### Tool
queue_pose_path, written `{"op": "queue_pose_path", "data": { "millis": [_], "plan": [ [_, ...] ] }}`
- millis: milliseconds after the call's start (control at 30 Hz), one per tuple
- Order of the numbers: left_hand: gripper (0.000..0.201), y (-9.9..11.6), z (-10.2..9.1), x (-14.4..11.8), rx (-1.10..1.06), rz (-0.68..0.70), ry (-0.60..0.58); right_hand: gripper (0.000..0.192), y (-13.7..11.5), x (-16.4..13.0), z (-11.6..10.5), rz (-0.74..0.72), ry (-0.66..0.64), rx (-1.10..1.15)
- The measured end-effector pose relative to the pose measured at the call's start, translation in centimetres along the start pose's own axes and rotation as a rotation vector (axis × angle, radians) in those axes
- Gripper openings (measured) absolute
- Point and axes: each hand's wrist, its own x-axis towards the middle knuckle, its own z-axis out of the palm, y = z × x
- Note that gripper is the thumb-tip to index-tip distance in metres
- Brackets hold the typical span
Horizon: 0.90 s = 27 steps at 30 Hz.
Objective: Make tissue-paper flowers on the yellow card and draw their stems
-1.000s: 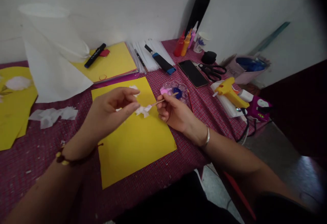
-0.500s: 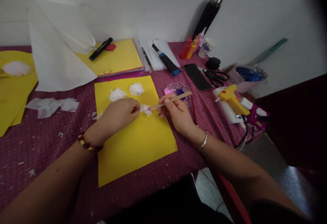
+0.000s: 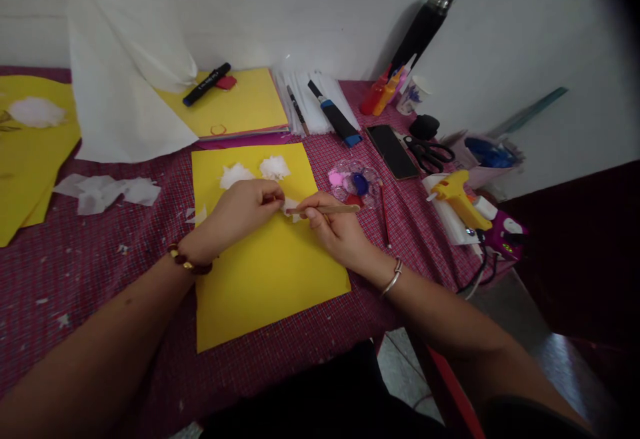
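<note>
A: What do we have before us, biggest first?

B: We have a red checked cloth point(image 3: 125, 232) over the table, and on it a yellow sheet point(image 3: 270, 279). Let's centre our clock on that sheet, with twelve towards the wall.

A: Then at ten, beyond its edge, we see a big white sheet point(image 3: 120, 92) rising in front of the wall. And the hands?

B: We see the left hand point(image 3: 245, 209) reaching in from eight, its thumb and fingertips drawn narrow. The right hand point(image 3: 340, 232) comes from four and sits at three, its grip narrow too.

A: Going smaller, we find a yellow glue gun point(image 3: 457, 197) far out between two and three, and a dark phone point(image 3: 393, 152) at two.

B: Nearer in at two we have a clear palette point(image 3: 371, 193) with pink, blue and red in its wells.

A: What is the right hand holding?

B: A flat wooden stick point(image 3: 337, 209), pinched between thumb and fingers, one end pointing inward.

A: We also count two fluffy white tufts point(image 3: 274, 167) on the yellow sheet, at eleven and twelve.

B: Last, our white scrap point(image 3: 290, 205) is at one, between the left fingertips and the stick's inner end. Whether the left hand grips it, we cannot tell.
</note>
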Motion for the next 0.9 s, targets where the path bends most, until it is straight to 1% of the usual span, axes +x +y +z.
{"op": "queue_pose_path", "data": {
  "millis": [233, 467, 567, 633, 700, 800, 833, 900],
  "plan": [
    [0.018, -0.2, 0.2, 0.0, -0.015, 0.007, 0.019, 0.022, 0.1, 0.2, 0.0, -0.005, -0.05, -0.137],
    [0.017, -0.2, 0.3, 0.0, -0.038, 0.011, 0.014, 0.022, -0.3, 0.5, 0.1, -0.026, -0.061, -0.243],
    [0.018, 0.0, 0.0, 0.0, -0.063, -0.005, 0.007, 0.02, -0.5, 0.4, 0.0, -0.013, -0.07, -0.256],
    [0.019, 0.3, -0.9, 0.0, -0.079, -0.019, 0.028, 0.02, -0.8, 0.4, -0.1, -0.011, -0.051, -0.197],
    [0.02, 0.6, -2.3, -0.1, -0.102, -0.043, 0.087, 0.021, -1.0, 0.4, -0.3, 0.024, 0.035, -0.062],
    [0.018, 0.9, -5.0, -0.6, -0.164, -0.131, 0.246, 0.022, -0.9, 0.5, -0.8, 0.161, 0.234, 0.23],
    [0.019, 0.9, -6.0, -0.9, -0.173, -0.171, 0.3, 0.022, -0.8, 0.6, -1.0, 0.21, 0.279, 0.333],
    [0.02, 0.7, -7.9, -1.8, -0.162, -0.233, 0.377, 0.02, -0.4, 0.7, -1.1, 0.311, 0.31, 0.523]
  ]
}}
